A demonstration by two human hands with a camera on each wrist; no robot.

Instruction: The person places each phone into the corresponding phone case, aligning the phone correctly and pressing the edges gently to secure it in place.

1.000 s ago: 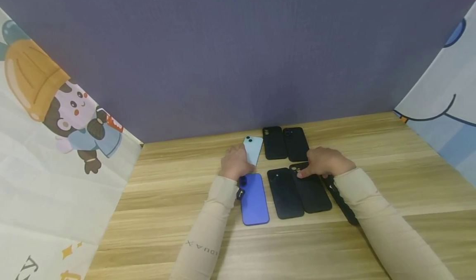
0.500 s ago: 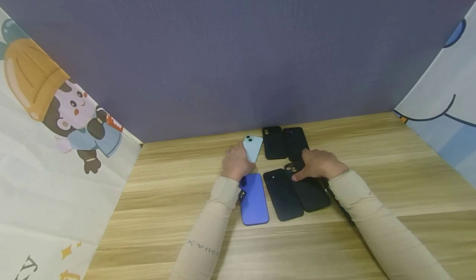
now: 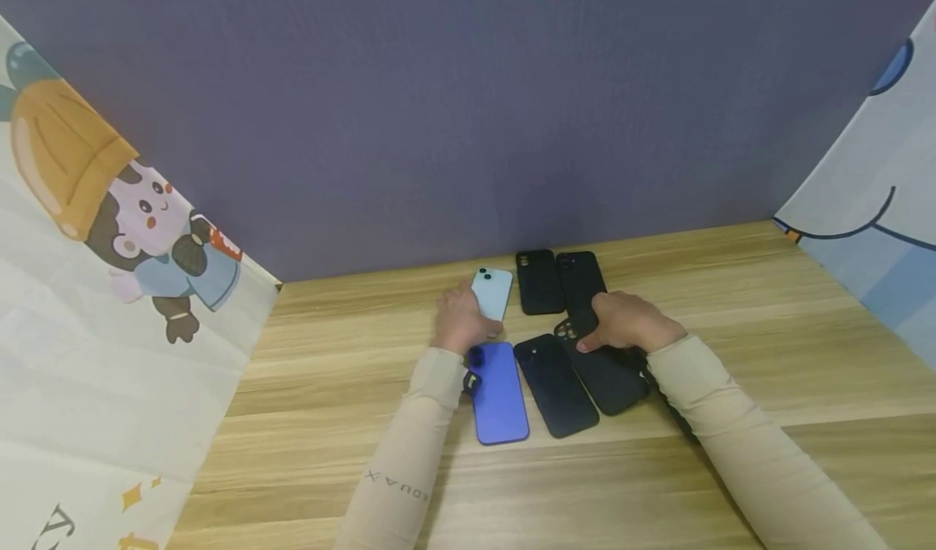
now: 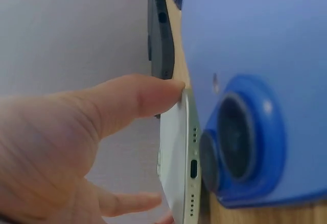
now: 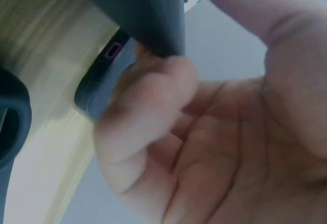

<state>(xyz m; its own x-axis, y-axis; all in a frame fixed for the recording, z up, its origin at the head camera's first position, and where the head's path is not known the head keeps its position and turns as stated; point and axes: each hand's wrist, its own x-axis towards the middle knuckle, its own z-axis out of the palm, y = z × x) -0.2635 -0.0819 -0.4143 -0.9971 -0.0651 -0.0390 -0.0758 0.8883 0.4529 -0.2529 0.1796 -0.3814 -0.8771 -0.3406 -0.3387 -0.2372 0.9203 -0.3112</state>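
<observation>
My left hand (image 3: pixel 461 316) holds a pale blue phone (image 3: pixel 493 294) that lies back up, with the thumb on its near corner and the other fingers along its left side. In the left wrist view the thumb (image 4: pixel 148 99) presses at the edge of its port end. Right of centre, my right hand (image 3: pixel 632 321) grips a black phone (image 3: pixel 607 379) with several camera rings, thumb on top. The right wrist view has curled fingers (image 5: pixel 148 114) under its edge. A second black phone (image 3: pixel 557 387) lies slanted against its left side.
A violet-blue phone (image 3: pixel 500 396) lies close in front of my left hand. Two black phones (image 3: pixel 539 282) stand side by side near the back wall (image 3: pixel 468 111). Another black object (image 3: pixel 676 416) is partly hidden beneath my right sleeve (image 3: pixel 731 420). Printed cloths hang at both sides.
My right hand has shifted left with the black phone, and the black phone beside it has slid left and turned. The pale blue phone has moved slightly left under my left hand.
</observation>
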